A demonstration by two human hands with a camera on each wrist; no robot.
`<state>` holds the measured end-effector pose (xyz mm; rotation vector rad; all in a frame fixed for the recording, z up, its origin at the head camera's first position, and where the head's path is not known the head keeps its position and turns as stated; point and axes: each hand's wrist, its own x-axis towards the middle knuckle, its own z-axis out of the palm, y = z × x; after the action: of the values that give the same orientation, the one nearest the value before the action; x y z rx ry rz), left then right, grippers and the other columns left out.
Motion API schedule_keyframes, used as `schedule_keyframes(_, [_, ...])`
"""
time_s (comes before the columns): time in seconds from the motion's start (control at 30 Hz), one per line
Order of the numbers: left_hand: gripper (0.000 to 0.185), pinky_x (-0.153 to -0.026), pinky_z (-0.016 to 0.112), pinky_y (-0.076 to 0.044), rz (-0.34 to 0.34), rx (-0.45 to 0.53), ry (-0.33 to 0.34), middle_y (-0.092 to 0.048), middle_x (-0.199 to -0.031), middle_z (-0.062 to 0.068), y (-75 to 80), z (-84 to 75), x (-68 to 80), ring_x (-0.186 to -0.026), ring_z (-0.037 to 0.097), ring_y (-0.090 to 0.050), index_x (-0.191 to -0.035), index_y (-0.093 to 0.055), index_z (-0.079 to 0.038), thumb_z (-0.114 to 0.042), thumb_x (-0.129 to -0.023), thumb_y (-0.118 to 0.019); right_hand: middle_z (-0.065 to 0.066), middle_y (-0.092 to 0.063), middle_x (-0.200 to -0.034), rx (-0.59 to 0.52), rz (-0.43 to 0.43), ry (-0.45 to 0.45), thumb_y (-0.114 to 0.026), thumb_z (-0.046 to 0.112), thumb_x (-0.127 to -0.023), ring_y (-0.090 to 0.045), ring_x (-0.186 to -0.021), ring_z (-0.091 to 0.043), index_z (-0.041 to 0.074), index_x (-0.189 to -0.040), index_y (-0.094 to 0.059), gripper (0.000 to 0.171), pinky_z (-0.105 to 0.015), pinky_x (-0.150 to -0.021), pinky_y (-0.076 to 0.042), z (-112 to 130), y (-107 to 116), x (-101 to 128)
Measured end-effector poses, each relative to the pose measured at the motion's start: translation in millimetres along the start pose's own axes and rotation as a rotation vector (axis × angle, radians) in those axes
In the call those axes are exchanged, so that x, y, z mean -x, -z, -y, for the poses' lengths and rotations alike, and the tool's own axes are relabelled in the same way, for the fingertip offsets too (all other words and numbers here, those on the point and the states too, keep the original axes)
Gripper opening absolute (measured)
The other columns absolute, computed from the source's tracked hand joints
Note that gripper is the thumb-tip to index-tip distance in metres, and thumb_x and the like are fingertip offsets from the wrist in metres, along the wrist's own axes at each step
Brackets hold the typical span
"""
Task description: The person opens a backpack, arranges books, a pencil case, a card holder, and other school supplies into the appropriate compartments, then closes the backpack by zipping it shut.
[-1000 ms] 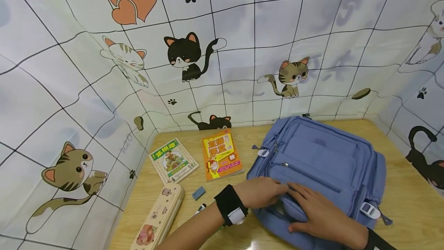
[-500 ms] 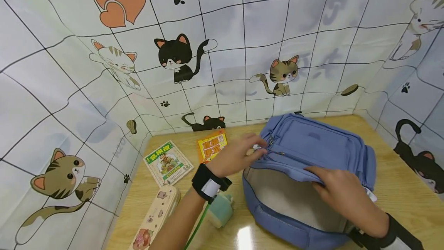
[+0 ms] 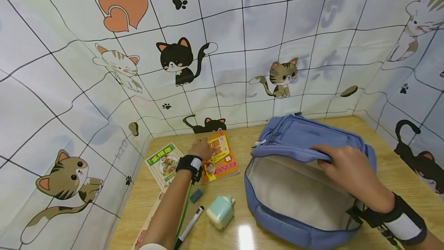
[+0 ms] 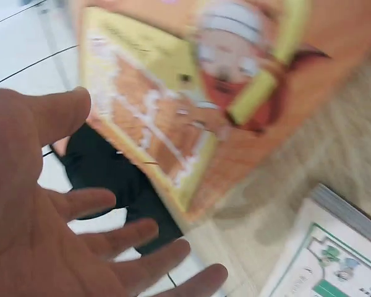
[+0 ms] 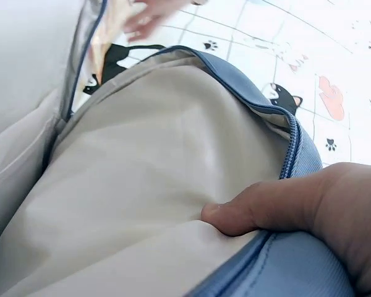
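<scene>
My right hand grips the edge of the blue backpack's upper flap and holds it up. In the right wrist view the thumb presses on the pale lining beside the zipper. The backpack's main compartment gapes toward me, showing beige lining. My left hand is over the left edge of the orange book. Its fingers are spread and hold nothing in the left wrist view, with the book cover close by. Left of that hand lies a green-and-cream book.
A blue eraser, a black-and-white marker and a mint-and-cream bottle-shaped item lie on the wooden table. My left forearm mostly covers a cream pencil case. A cat-patterned cloth hangs behind.
The backpack's flap has been lifted open by the right hand. My left hand has left the zipper side of the bag and moved left to the orange book.
</scene>
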<state>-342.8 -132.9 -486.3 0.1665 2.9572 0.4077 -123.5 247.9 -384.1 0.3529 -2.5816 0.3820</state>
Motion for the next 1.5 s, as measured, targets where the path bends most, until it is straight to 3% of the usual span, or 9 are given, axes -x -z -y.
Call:
schedule_keyframes(0.1, [0.078, -0.099, 0.06, -0.039, 0.001, -0.103, 0.171, -0.028, -0.149, 0.026, -14.1, -3.1, -2.7, -0.13, 0.048, -0.038, -0.151, -0.02, -0.016, -0.059, -0.092, -0.046, 0.01, -0.055, -0.055, -0.007, -0.017, -0.001, -0.077, 0.009, -0.072, -0.026, -0.042, 0.002, 0.018, -0.109, -0.07, 0.039, -0.02, -0.044, -0.021, -2.4, 1.6, -1.6])
schedule_keyframes(0.2, [0.091, -0.101, 0.062, -0.036, -0.006, -0.094, 0.257, -0.031, -0.146, 0.03, -20.9, -9.2, -4.3, -0.13, 0.049, -0.037, -0.152, -0.017, -0.012, -0.068, -0.087, -0.047, 0.005, -0.063, -0.062, -0.02, -0.025, -0.001, -0.077, 0.009, -0.072, -0.027, -0.043, 0.002, 0.018, -0.108, -0.071, 0.038, -0.02, -0.044, -0.021, -4.3, 1.7, -1.3])
schedule_keyframes(0.47, [0.113, -0.084, 0.051, -0.05, -0.044, -0.173, 0.254, -0.044, -0.133, 0.037, -26.3, -26.5, 12.1, -0.112, 0.047, -0.051, -0.148, -0.023, 0.004, -0.073, -0.074, -0.06, 0.012, -0.05, -0.053, -0.017, -0.028, -0.015, -0.077, 0.009, -0.072, -0.026, -0.042, 0.002, 0.02, -0.108, -0.07, 0.038, -0.02, -0.044, -0.02, -2.1, 0.8, -0.1])
schedule_keyframes(0.63, [0.121, -0.077, 0.047, -0.05, -0.088, -0.23, 0.298, -0.048, -0.127, 0.038, -31.4, -25.2, 7.4, -0.1, 0.043, -0.055, -0.148, -0.018, 0.007, -0.074, -0.07, -0.064, 0.014, -0.039, -0.048, -0.017, -0.013, -0.021, -0.076, 0.01, -0.074, -0.024, -0.041, 0.001, 0.021, -0.109, -0.07, 0.038, -0.02, -0.043, -0.02, 0.6, 1.3, -1.5])
schedule_keyframes(0.9, [0.129, -0.081, 0.054, -0.049, -0.158, 0.008, 0.42, -0.035, -0.13, 0.036, -32.8, -17.8, -7.7, -0.113, 0.044, -0.041, -0.144, -0.018, 0.014, -0.061, -0.06, -0.081, 0.014, -0.046, -0.052, -0.023, -0.005, -0.024, -0.077, 0.01, -0.073, -0.026, -0.043, 0.001, 0.022, -0.108, -0.07, 0.038, -0.02, -0.044, -0.02, 0.7, -0.8, -1.7])
schedule_keyframes(1.07, [0.096, -0.073, 0.046, -0.054, -0.255, 0.314, 0.221, -0.049, -0.117, 0.025, -23.2, -11.2, -9.9, -0.102, 0.04, -0.055, -0.137, -0.036, 0.002, -0.033, -0.065, -0.087, 0.013, -0.047, -0.052, -0.022, -0.004, -0.029, -0.077, 0.01, -0.073, -0.027, -0.044, 0.0, 0.021, -0.107, -0.071, 0.036, -0.021, -0.044, -0.02, -1.0, -0.7, -0.3])
schedule_keyframes(1.2, [0.072, -0.067, 0.038, -0.057, -0.192, 0.7, -0.005, -0.06, -0.109, 0.021, -2.9, -11.6, -0.9, -0.087, 0.033, -0.067, -0.137, -0.034, -0.008, -0.009, -0.078, -0.076, 0.014, -0.045, -0.052, -0.021, -0.011, -0.029, -0.076, 0.009, -0.073, -0.025, -0.043, 0.0, 0.02, -0.106, -0.071, 0.035, -0.02, -0.044, -0.019, -1.5, -0.8, -0.4])
schedule_keyframes(1.4, [0.059, -0.075, 0.035, -0.057, -0.172, 1.097, -0.188, -0.062, -0.117, 0.015, 53.9, -27.3, 30.9, -0.092, 0.023, -0.068, -0.135, -0.034, -0.018, -0.008, -0.087, -0.068, 0.014, -0.036, -0.048, -0.025, 0.001, -0.039, -0.074, 0.008, -0.074, -0.023, -0.041, -0.001, 0.02, -0.107, -0.071, 0.034, -0.02, -0.044, -0.018, -3.3, -1.1, -1.2])
schedule_keyframes(1.5, [0.06, -0.079, 0.037, -0.057, -0.169, 1.289, -0.354, -0.062, -0.118, 0.012, 90.1, -43.0, 53.3, -0.096, 0.021, -0.069, -0.135, -0.034, -0.022, -0.009, -0.087, -0.068, 0.013, -0.036, -0.047, -0.023, 0.007, -0.048, -0.074, 0.009, -0.075, -0.023, -0.041, -0.001, 0.021, -0.108, -0.071, 0.035, -0.02, -0.044, -0.018, -5.1, -0.3, -1.5])
